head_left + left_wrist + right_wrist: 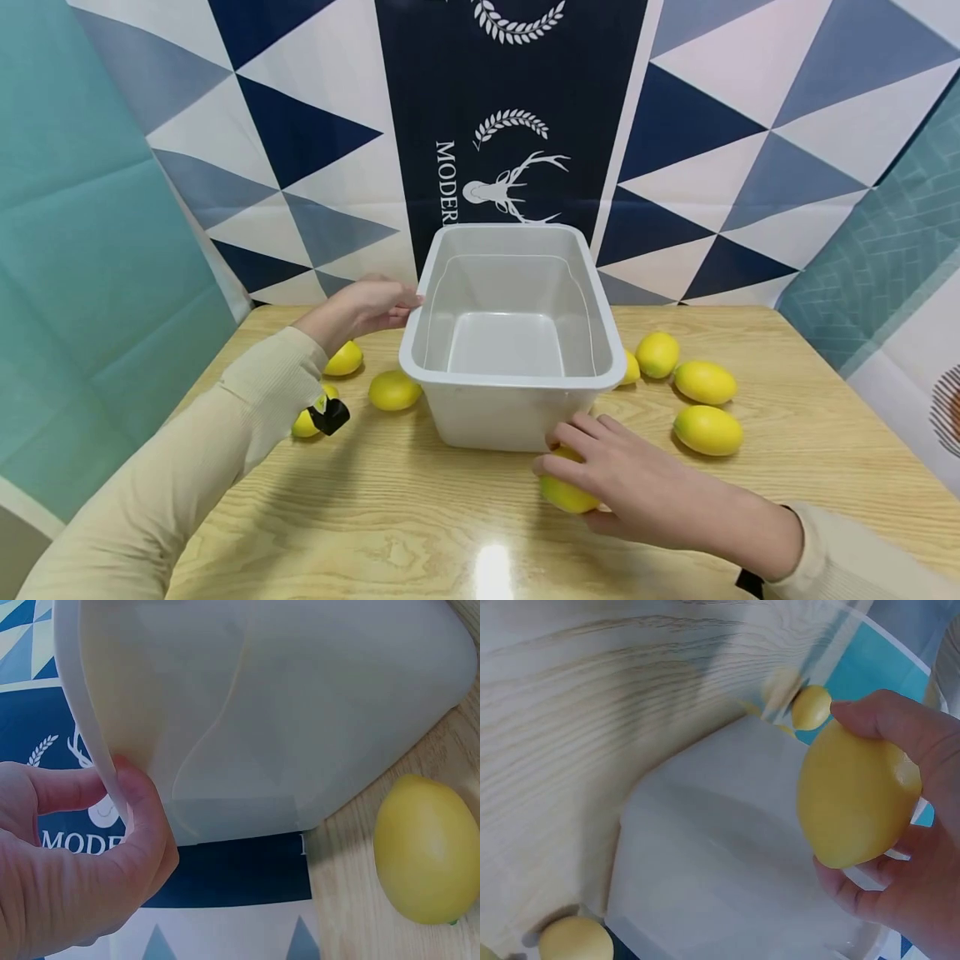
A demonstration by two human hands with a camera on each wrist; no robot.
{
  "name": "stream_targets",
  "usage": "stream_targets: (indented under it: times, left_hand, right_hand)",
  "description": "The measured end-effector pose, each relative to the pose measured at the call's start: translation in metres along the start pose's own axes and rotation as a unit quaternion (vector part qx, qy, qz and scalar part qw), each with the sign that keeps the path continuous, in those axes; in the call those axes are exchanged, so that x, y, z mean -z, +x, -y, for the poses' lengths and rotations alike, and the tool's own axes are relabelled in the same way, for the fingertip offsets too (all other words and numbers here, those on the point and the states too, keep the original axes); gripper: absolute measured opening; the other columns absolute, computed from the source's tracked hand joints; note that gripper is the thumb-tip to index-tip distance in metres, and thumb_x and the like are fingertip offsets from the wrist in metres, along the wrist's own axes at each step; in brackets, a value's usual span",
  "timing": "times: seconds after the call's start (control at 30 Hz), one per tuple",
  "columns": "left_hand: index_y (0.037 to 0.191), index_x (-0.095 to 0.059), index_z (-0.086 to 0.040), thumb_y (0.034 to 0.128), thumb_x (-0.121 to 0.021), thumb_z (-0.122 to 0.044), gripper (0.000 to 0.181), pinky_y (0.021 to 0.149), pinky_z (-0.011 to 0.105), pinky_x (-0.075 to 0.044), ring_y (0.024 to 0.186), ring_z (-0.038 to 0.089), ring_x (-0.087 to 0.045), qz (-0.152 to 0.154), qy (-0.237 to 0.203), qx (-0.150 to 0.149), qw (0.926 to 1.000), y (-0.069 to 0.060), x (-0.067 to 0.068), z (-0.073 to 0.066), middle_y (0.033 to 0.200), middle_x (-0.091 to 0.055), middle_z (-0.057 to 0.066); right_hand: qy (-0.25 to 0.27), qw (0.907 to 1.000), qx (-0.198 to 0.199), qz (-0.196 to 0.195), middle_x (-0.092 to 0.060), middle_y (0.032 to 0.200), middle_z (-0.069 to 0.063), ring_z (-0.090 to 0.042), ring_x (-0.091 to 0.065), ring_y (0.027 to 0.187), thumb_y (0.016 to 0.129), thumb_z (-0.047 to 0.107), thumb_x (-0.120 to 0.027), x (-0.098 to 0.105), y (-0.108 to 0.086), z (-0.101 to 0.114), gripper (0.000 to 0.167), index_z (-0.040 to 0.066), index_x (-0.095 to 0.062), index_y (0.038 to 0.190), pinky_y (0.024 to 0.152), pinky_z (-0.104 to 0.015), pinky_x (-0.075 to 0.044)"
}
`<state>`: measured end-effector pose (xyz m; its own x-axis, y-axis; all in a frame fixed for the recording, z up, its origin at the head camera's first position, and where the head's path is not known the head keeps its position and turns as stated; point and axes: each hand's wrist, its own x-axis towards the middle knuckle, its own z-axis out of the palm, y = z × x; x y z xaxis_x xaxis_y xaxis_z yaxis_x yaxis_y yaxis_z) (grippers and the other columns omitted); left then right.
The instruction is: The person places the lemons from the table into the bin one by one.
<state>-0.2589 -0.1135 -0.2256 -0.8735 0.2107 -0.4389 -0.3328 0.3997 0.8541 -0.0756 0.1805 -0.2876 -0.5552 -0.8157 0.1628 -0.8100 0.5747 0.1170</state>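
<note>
A light grey plastic tub (502,417), its mouth facing up, stands on the wooden table with nothing inside. My left hand (375,308) pinches its rim at the left side; the left wrist view shows thumb and fingers (146,817) on either side of the rim. In front of the tub's right corner, my right hand (637,483) grips a yellow lemon (566,487). The right wrist view has this lemon (859,795) held between thumb and fingertips, with the tub's outer wall (727,847) behind it.
Right of the tub lie several lemons (705,382), one partly hidden by it. More lemons (393,390) lie on the left, some partly covered by the left arm. A patterned cloth (517,108) hangs behind the wooden table (420,525).
</note>
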Motion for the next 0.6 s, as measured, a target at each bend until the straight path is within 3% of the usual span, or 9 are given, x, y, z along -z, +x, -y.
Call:
stream_targets:
  times: [0.33,0.6]
  left_hand:
    - [0.136,-0.046,-0.003,0.0971,-0.054,-0.017,0.042,0.094,0.020,-0.052,0.096,0.015,-0.055,-0.003,0.025,-0.001,0.9997,-0.002,0.001,-0.002,0.118,-0.051,0.005]
    - [0.135,-0.045,0.000,0.0969,-0.053,-0.013,0.041,0.078,0.013,-0.055,0.093,0.015,-0.054,0.012,0.019,0.004,0.9997,0.001,0.003,-0.004,0.114,-0.051,0.005]
  right_hand:
    - [-0.017,0.9998,0.013,0.003,-0.052,0.113,0.004,-0.016,-0.047,0.101,0.063,0.030,-0.088,0.012,0.001,0.004,0.068,0.027,-0.053,0.121,0.083,-0.034,-0.049]
    - [-0.021,0.9992,0.033,-0.006,-0.052,0.112,0.005,-0.014,-0.046,0.102,0.063,0.032,-0.088,0.021,0.002,0.003,0.068,0.027,-0.053,0.121,0.083,-0.032,-0.048]
